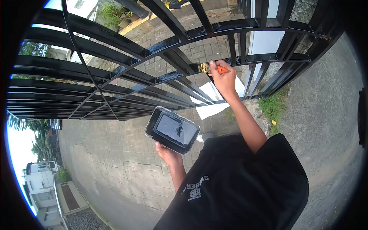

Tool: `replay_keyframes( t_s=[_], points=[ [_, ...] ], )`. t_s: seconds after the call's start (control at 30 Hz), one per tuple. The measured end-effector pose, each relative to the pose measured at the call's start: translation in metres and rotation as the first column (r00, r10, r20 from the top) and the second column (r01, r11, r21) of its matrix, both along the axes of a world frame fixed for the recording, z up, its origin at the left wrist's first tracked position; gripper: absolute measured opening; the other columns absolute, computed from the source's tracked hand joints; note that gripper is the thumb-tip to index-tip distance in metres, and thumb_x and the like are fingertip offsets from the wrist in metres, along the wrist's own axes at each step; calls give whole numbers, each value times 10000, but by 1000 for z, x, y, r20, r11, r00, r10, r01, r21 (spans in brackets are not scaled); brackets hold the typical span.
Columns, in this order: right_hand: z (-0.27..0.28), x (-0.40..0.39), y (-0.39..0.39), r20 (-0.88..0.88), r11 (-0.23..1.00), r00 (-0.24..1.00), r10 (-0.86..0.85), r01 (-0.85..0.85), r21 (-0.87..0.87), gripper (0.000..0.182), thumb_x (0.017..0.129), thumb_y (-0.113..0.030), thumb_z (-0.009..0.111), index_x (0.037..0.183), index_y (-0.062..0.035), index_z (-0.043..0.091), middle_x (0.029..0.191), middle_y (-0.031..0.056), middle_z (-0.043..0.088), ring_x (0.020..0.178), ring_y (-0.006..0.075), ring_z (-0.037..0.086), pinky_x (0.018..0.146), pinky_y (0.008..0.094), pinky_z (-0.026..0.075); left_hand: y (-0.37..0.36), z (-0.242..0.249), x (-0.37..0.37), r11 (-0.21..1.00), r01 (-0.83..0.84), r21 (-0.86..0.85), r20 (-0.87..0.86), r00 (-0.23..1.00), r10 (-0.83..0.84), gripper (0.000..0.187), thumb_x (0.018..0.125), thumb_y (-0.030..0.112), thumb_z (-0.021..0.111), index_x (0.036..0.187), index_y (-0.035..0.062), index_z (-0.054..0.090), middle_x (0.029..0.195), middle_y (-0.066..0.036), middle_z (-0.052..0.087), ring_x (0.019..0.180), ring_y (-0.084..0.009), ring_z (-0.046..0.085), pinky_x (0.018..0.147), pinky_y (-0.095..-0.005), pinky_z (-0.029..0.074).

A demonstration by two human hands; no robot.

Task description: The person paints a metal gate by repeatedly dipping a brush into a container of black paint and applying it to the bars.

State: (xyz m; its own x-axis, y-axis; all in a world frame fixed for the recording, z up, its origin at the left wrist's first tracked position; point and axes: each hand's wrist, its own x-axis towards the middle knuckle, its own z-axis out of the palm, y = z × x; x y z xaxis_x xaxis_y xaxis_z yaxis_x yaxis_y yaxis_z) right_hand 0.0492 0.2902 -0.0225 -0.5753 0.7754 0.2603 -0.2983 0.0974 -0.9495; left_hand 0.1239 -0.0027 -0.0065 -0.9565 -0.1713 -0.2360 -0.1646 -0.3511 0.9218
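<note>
My right hand (224, 79) is closed round the orange handle of a paintbrush (222, 69). The brush's bristle end touches a horizontal rail of the black metal gate (168, 76), where wet-looking black paint shines. Lower down, my left hand (168, 154) grips the edge of a black rectangular plastic tub (172, 130) from below. Dark, glossy paint covers the tub's floor, and the tub is tilted toward me. Some of the left fingers are hidden beneath the tub.
White sheets of paper (211, 105) lie on the paving under the gate. Grass (274, 111) grows beside the gate's end post, with a concrete road (322, 103) to the right. A dark cable (82, 57) hangs across the gate's left part. Potted plants (115, 15) stand behind the bars.
</note>
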Motion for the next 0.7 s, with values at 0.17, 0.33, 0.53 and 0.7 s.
replay_keyframes(
  t_s=[0.17, 0.33, 0.53, 0.7],
  points=[
    [18, 13, -6, -183, 990, 979, -92, 70, -123, 264, 915, -173, 613, 789, 57, 596, 706, 62, 583, 608, 122, 625, 542, 240, 515, -3, 0, -3, 1000, 3, -3, 4, 1000, -3, 564, 908, 511, 440, 1257, 68, 439, 1229, -98, 497, 1139, -269, 499, 948, -427, 430],
    [42, 49, -16, -223, 966, 975, 19, -76, -248, 263, 936, -185, 576, 875, 71, 575, 815, 138, 628, 660, 164, 644, 596, 291, 572, -10, -14, -6, 999, -30, 21, 5, 1000, 30, 564, 919, 490, 455, 1248, 33, 450, 1192, -107, 524, 1088, -256, 537, 913, -407, 454],
    [71, 86, -20, -286, 946, 954, 86, -168, -278, 318, 953, -231, 533, 880, 78, 548, 860, 182, 601, 672, 216, 632, 526, 321, 564, -17, -33, -25, 997, -16, 79, -37, 999, 19, 492, 940, 412, 480, 1182, -17, 488, 1069, -105, 585, 983, -221, 585, 843, -368, 487],
    [103, 93, -63, -315, 990, 940, 133, -144, -12, 282, 941, -206, 526, 832, 54, 532, 853, 198, 587, 677, 213, 619, 503, 315, 560, -29, -25, -66, 982, 2, 187, -25, 1000, 3, 294, 883, 304, 615, 961, 24, 573, 732, 56, 499, 612, -14, 449, 506, -174, 356]
  ],
)
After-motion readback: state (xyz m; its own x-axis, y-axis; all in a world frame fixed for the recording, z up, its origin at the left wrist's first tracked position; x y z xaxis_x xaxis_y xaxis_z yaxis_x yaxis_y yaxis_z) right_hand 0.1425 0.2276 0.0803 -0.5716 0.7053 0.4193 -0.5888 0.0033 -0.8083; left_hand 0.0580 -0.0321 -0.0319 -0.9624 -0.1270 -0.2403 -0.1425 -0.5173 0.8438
